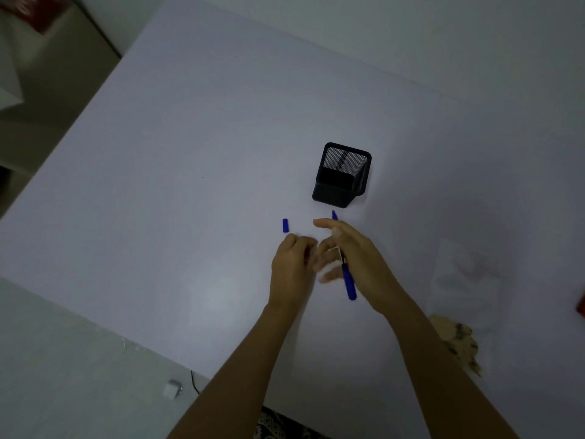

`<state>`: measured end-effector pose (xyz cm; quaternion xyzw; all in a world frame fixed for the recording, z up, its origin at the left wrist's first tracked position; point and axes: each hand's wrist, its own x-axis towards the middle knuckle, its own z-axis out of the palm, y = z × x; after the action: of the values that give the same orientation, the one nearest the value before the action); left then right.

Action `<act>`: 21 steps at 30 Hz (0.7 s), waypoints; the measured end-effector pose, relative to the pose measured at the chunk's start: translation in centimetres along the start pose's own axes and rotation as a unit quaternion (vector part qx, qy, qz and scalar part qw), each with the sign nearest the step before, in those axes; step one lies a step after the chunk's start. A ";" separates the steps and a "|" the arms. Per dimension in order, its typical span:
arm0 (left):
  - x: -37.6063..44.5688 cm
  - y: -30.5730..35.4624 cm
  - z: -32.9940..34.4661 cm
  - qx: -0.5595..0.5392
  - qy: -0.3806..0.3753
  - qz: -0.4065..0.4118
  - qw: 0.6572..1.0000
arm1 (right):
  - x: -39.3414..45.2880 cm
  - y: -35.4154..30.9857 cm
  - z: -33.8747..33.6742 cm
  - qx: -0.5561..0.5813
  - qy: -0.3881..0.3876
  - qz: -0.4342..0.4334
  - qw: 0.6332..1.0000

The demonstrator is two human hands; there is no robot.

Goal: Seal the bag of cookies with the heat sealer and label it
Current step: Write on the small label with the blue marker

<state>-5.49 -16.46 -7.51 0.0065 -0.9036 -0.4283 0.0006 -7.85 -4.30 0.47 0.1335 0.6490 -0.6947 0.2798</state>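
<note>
My right hand (pixel 354 258) holds an uncapped blue marker (pixel 349 285) over the middle of the white table (pixel 190 153); its tip pokes out past my fingers toward the far side. The marker's blue cap (pixel 285 225) lies on the table just beyond my left hand (pixel 292 264). My left hand is curled with its fingertips close to my right hand's fingers; whether it pinches anything is blurred. The clear bag of cookies (pixel 459 312) lies at the right edge, cookies bunched at its near end. No heat sealer is in view.
A black mesh pen holder (pixel 343 174) stands just beyond my hands. A red object (pixel 581 304) shows at the far right edge. On the floor at lower left lie a small white plug (pixel 172 389) and a black cord.
</note>
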 end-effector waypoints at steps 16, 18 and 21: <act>-0.3 -1.2 0.6 0.057 0.021 0.074 0.995 | 2.9 5.1 2.5 -0.006 0.208 -0.119 0.971; -0.6 -1.5 0.5 0.064 0.020 0.100 0.993 | 2.6 5.5 2.9 -0.025 0.214 -0.125 0.969; -1.2 -2.3 -0.1 0.091 0.008 0.128 0.988 | 2.7 6.0 3.3 -0.043 0.217 -0.129 0.967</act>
<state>-4.24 -18.00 -9.25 -0.1061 -0.9321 -0.3408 0.0618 -6.09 -8.11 -5.58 0.1838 0.7352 -0.6509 0.0455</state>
